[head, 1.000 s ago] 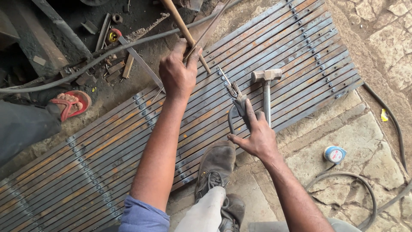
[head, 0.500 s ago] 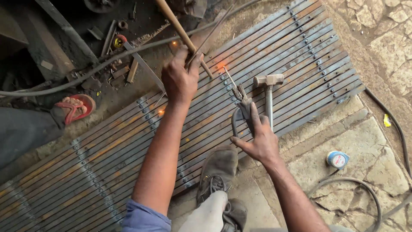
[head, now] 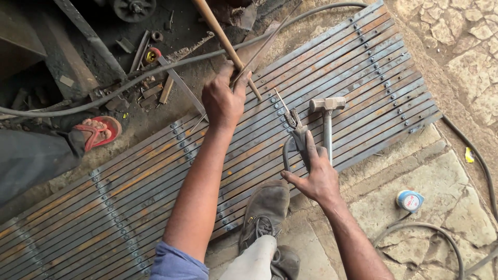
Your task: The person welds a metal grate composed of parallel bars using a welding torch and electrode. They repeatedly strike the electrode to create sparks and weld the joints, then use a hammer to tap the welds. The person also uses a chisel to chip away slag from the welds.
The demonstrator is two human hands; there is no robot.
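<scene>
Electrode holder (head: 295, 136) under right hand (head: 315, 179)

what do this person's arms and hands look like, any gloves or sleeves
No gloves: both the left hand and the right hand are bare, fingers uncovered, with no rings, watch or bands visible. The left arm carries a short blue sleeve ending above the elbow; the forearm below it is bare. The right forearm is bare as far as the picture's edge, so any sleeve there is out of view.

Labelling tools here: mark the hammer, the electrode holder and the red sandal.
hammer (head: 327, 105), head view, on its metal head.
electrode holder (head: 299, 136), head view, on its body.
red sandal (head: 101, 130), head view, on its straps.
</scene>
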